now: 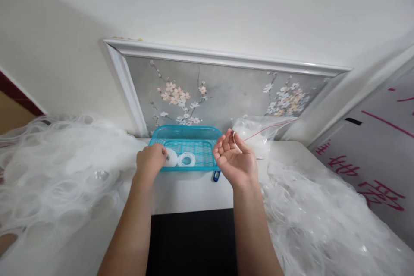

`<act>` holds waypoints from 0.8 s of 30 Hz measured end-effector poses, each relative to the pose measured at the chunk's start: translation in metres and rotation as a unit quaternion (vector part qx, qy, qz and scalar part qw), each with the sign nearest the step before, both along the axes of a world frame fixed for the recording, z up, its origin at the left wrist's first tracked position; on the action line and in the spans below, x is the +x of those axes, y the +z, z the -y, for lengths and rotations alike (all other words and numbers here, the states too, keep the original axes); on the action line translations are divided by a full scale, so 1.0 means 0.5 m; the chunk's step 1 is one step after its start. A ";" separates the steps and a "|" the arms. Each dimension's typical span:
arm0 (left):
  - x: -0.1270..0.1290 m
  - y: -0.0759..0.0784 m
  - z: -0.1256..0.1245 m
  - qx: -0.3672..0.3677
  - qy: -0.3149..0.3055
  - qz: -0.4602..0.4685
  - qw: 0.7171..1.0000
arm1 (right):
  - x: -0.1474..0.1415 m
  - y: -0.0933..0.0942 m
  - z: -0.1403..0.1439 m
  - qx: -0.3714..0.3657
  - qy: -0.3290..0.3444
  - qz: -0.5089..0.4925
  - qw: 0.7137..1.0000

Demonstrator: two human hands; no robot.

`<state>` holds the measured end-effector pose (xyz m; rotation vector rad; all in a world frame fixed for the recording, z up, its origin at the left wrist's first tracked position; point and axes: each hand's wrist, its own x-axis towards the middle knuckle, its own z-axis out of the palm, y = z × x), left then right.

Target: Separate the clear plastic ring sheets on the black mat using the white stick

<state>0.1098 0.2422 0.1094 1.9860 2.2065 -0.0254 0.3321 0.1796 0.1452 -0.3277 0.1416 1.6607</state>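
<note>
The front edge of the counter is nearest; between it and the basket, a strip of white surface seems the best room for drawing the hands back. On both sides, the left heap of clear loops and the right heap of clear loops lie thick, so elbows should better stay inward, or a forearm may drag some loops. A small blue tool lies just before the basket's near rim, toward its right corner; it is wise to pass above it.

The left hand is at the near-left corner of the blue basket, fingers bent beside a white round piece inside, next to a white ring; I cannot tell if they grip it. A light pinch on its border should be enough. The right hand is palm up by the near-right corner, fingers loosely curled, with a small dark thing at the tips; whether it is pinched, I cannot tell. It could drop easily, so slow wrist movement is better.

Farther, a clear bag and the framed picture limit the reach.
</note>
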 end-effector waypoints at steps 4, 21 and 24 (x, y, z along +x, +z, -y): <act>0.003 -0.011 -0.006 -0.018 -0.013 -0.013 1.000 | 0.002 0.000 0.004 0.027 -0.004 0.045 0.999; -0.011 -0.007 -0.016 -0.071 -0.084 -0.039 0.993 | 0.101 0.063 0.256 0.210 -0.232 0.544 0.779; -0.014 -0.004 -0.011 -0.074 -0.107 -0.039 0.991 | 0.149 -0.020 0.299 0.124 -0.082 0.675 0.723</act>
